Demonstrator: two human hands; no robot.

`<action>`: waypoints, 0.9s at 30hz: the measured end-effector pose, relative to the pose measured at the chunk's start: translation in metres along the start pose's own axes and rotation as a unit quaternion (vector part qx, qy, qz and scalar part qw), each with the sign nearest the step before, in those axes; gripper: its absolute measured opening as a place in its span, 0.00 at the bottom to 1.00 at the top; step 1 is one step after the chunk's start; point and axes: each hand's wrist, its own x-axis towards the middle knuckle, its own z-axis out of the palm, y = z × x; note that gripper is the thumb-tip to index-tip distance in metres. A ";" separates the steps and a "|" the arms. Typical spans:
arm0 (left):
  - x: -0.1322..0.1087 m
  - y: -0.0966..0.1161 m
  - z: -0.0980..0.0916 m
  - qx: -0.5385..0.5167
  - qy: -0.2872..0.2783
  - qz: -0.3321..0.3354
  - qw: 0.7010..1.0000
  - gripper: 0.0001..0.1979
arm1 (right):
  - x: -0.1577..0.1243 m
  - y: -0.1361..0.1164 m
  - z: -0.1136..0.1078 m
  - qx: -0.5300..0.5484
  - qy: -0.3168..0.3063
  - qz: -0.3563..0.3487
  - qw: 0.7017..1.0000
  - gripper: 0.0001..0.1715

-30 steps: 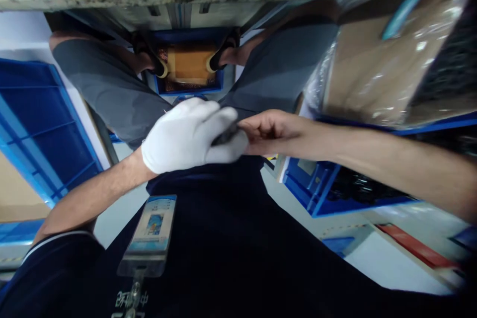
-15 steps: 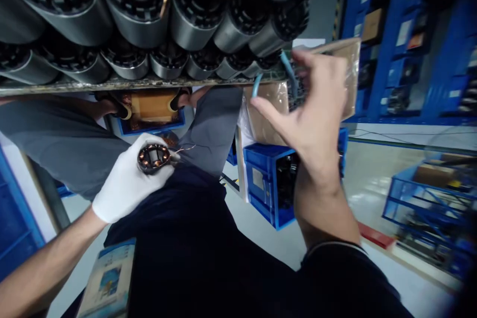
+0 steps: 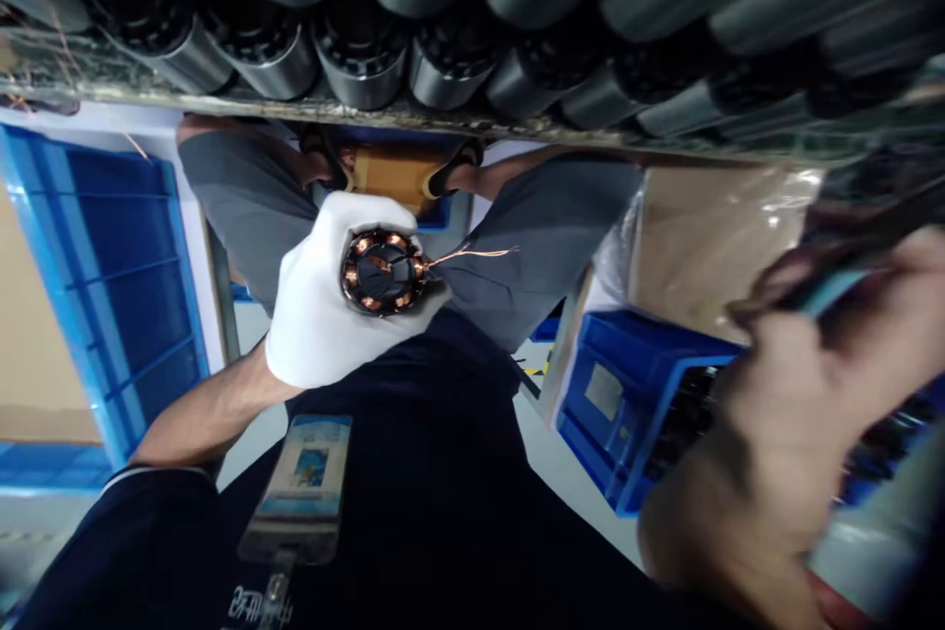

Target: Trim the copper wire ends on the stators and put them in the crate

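Observation:
My left hand (image 3: pixel 317 325), in a white glove, is closed around a stator (image 3: pixel 384 272) with its ringed end turned up toward me. Copper windings show around the black core. Thin copper lead wires (image 3: pixel 479 252) stick out from it to the right. At the right edge, my bare right hand (image 3: pixel 804 404) is blurred by motion, its fingers wrapped around pliers (image 3: pixel 834 290) with light blue handles. Their jaws cannot be made out. The two hands are well apart.
Rows of metal cylinders with black slotted ends (image 3: pixel 361 69) line the bench edge (image 3: pixel 413 118) in front. Below at right are a cardboard box (image 3: pixel 716 236) and a blue bin (image 3: pixel 627 404) holding dark parts. A blue crate (image 3: pixel 140 256) stands at left. A badge (image 3: pixel 306 472) hangs on my chest.
My right hand was open around the blue handles at the bench edge; now it has closed on the pliers. The view has shifted, and the stator appears nearer the middle.

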 end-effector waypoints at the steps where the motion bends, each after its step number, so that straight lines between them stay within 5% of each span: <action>1: 0.000 0.000 -0.002 0.002 0.000 0.003 1.000 0.22 | -0.019 -0.012 0.008 0.037 -0.090 -0.016 0.995 0.35; 2: 0.000 0.001 -0.004 0.007 0.003 0.008 1.000 0.22 | -0.035 -0.025 0.018 0.061 -0.200 -0.026 0.978 0.36; 4: 0.000 0.003 -0.007 0.019 0.011 0.010 1.000 0.23 | -0.055 -0.050 0.041 0.120 -0.315 -0.049 0.940 0.35; 7: -0.002 0.006 -0.013 0.011 0.026 0.004 1.000 0.25 | -0.061 -0.072 0.077 0.208 -0.372 -0.061 0.903 0.35; 13: -0.012 -0.009 -0.020 0.010 0.055 0.028 0.998 0.29 | -0.055 -0.082 0.110 0.309 -0.375 -0.097 0.868 0.39; 20: -0.020 -0.020 -0.026 0.027 0.063 0.044 0.997 0.30 | -0.059 -0.094 0.116 0.291 -0.356 -0.117 0.880 0.44; 27: -0.021 -0.029 -0.023 0.039 0.082 0.032 0.995 0.25 | -0.053 -0.093 0.134 0.242 -0.331 -0.133 0.902 0.30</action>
